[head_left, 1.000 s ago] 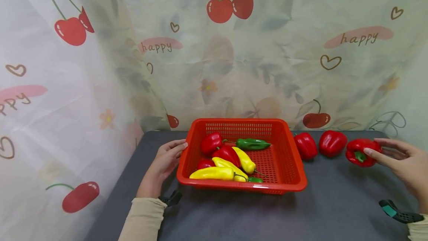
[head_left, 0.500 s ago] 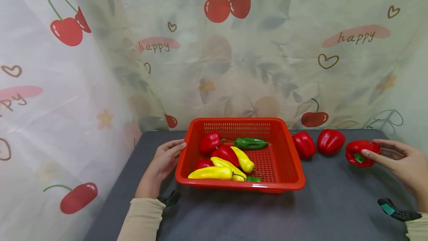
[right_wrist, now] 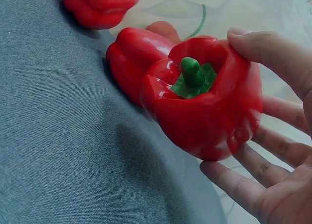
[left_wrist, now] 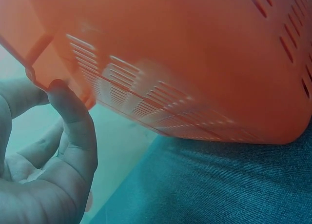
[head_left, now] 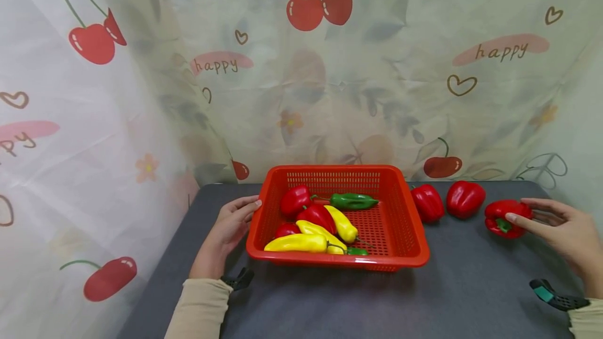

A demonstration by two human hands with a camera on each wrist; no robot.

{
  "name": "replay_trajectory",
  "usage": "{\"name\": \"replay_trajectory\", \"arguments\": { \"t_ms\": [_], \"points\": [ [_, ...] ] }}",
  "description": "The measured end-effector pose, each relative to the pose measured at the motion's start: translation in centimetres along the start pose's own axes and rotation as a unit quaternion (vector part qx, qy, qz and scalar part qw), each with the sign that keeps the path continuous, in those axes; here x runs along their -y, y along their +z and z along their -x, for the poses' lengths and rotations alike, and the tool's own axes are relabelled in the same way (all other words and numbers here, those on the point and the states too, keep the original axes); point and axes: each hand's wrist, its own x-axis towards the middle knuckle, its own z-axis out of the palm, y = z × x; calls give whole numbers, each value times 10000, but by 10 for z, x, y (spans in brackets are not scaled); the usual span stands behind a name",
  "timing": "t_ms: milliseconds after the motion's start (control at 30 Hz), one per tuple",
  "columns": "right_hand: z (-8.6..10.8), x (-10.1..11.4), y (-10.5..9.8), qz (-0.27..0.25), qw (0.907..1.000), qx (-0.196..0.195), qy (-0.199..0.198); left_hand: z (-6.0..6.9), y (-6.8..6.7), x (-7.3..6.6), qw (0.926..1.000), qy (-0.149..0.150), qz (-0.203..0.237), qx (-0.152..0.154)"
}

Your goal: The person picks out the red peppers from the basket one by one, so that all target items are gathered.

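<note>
Since the earlier head frames, the right hand [head_left: 565,226] and its pepper [head_left: 512,210] have shifted slightly lower in the frame; the basket [head_left: 386,261] and the left hand [head_left: 233,226] look almost the same. The right grip is clamped on the pepper, at the right of the head view. The left grip pinches the basket's rim at its left side.

The step in hand seems to be handling this one pepper while the basket is steadied. The next move probably calls for a secure right-hand hold and care around the two red peppers [head_left: 466,199] just to its left on the table [head_left: 339,302].

The right wrist view, without the basket, shows the green stem [right_wrist: 192,77] facing the camera, the thumb [right_wrist: 268,48] on one side and fingers [right_wrist: 265,170] on the other. A shadow [right_wrist: 141,146] lies below; whether the pepper touches the table, I cannot tell. The left wrist view shows the basket's slotted outer wall and a fingertip [left_wrist: 61,93] at the rim, but not the yellow peppers [head_left: 297,243] inside, which the head view gives.
</note>
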Motion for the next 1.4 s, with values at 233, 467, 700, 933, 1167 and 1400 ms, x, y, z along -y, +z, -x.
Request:
{"name": "replay_trajectory", "arguments": {
  "t_ms": [233,467,700,933,1167,1400],
  "points": [
    [-1,-5,3,49,10000,41,-10,0,-1,1,10000,-18,36,35],
    [-2,-10,7,-29,9999,120,-7,-2,-1,1,10000,-6,58,17],
    [-4,-14,8,372,9990,160,179,-1,2,-1,10000,23,73,-26],
    [-4,-17,9,319,9992,188,150,-1,2,-1,9999,25,104,-34],
    [-3,-14,10,420,9987,237,135,-1,1,-1,10000,21,84,-24],
    [-4,-15,8,483,9982,296,183,0,2,-2,10000,8,9,-16]
  ]
}}
